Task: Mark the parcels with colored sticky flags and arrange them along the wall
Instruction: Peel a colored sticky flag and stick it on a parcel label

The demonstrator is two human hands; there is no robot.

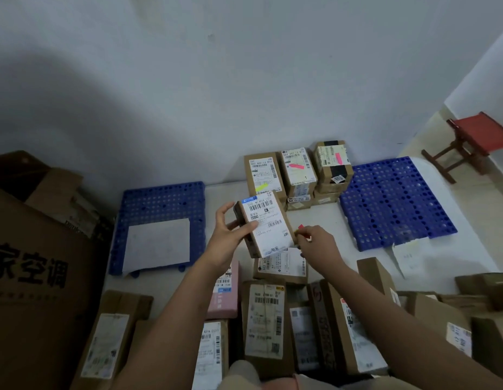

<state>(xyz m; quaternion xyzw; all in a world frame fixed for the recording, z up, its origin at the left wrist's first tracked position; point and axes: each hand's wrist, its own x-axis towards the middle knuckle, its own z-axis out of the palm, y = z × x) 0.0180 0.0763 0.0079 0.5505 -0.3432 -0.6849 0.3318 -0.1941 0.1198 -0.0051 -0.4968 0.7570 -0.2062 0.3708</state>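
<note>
Fingers (246, 227) of the left hand (230, 237) clamp the light, stiff parcel (266, 225) edgewise while the right hand (315, 244) pinches a red flag (301, 227).

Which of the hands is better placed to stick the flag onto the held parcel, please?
Right. The right hand already pinches the red flag beside the parcel, while the left hand is gripping it.

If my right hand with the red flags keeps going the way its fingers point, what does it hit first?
Probably the held parcel. The right hand pinches red sticky flags right at that box's right edge, fingers aimed left toward it; whether they already touch is unclear.
</note>
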